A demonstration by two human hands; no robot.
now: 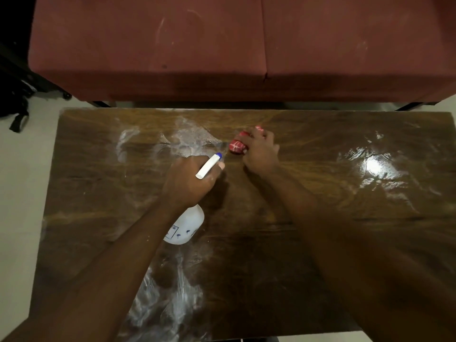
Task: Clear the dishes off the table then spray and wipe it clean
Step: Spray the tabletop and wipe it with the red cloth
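**Observer:** Grip status?

**Me:** Left hand (pixel 190 183) wraps the neck of the spray bottle (pixel 188 224), fingers curled round it. The nozzle (pixel 218 156) points forward and down at the table (pixel 320 193), near its middle. The bottle is tilted; I cannot tell whether its base touches the wood. Right hand (pixel 261 154) clutches the red cloth (pixel 237 146), bunched into a ball and pressed to the tabletop just ahead of the nozzle.

**Observer:** Stage?

**Me:** Spray-and-wipe, by my reckoning. Wet white streaks (pixel 172 304) show at the near edge, far left and right. The middle band looks drier.

**Observer:** How to do it well?

**Me:** Short bursts at a low angle onto the dull patches, not onto my cloth hand. Open the cloth out flatter: a ball meets little wood and only pushes liquid about. Long overlapping passes from one edge to the other, turning to a dry face when it soaks. Mind overspray on the sofa (pixel 172 45), just beyond the far edge.
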